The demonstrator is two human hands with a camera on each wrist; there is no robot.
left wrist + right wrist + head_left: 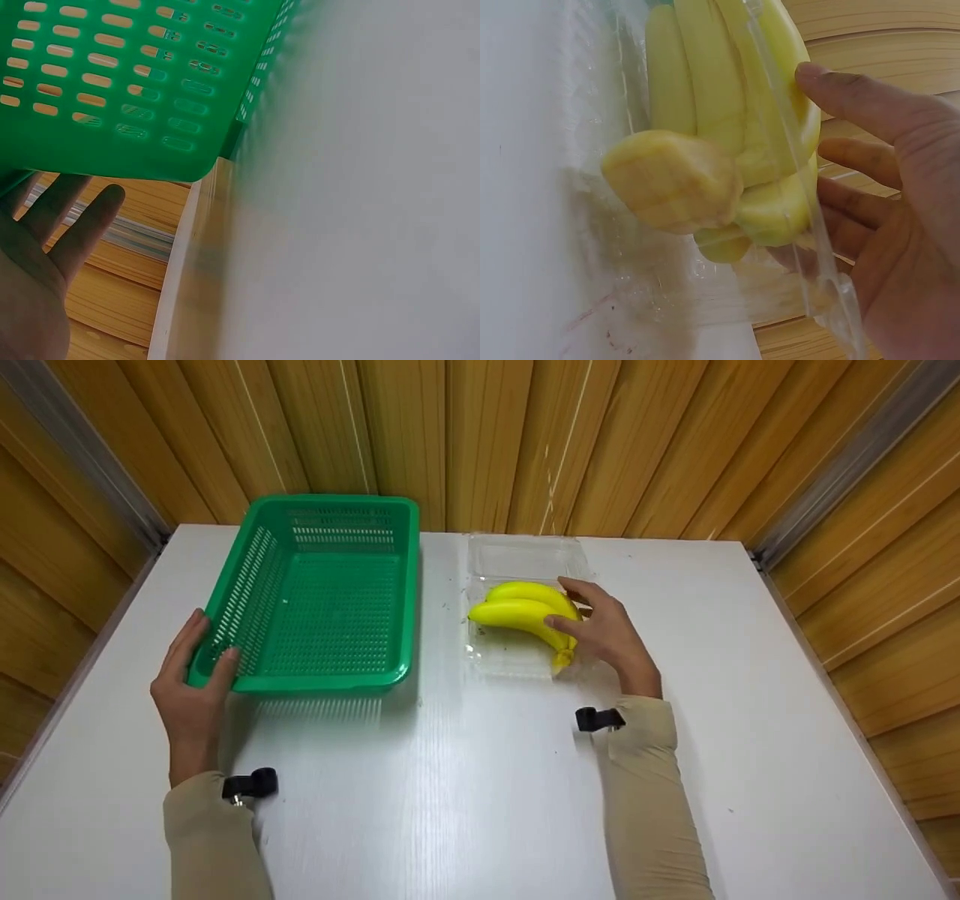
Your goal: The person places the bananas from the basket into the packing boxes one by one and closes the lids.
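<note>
- Bananas: a yellow bunch, past the table's middle at one o'clock in the head view, above the near half of a clear box; whether they touch its floor I cannot tell. Their stem points to five o'clock, the tips to nine.
- Right hand: at the bunch's three o'clock, grasping it, thumb on the near banana and fingers round the far side.
- Lid: clear, laid back at the box's twelve o'clock.
- Basket: green, slotted walls, at nine o'clock from the bananas and well apart from the right hand; nothing lies between basket and box but table.
- Left hand: at the basket's seven-to-eight o'clock corner, gripping the rim, thumb inside and fingers outside.
- Sleeves: tan, entering from five and seven o'clock, each bearing a black camera at the cuff.
- Walls: wood-look panels at nine, twelve and three o'clock.
</note>
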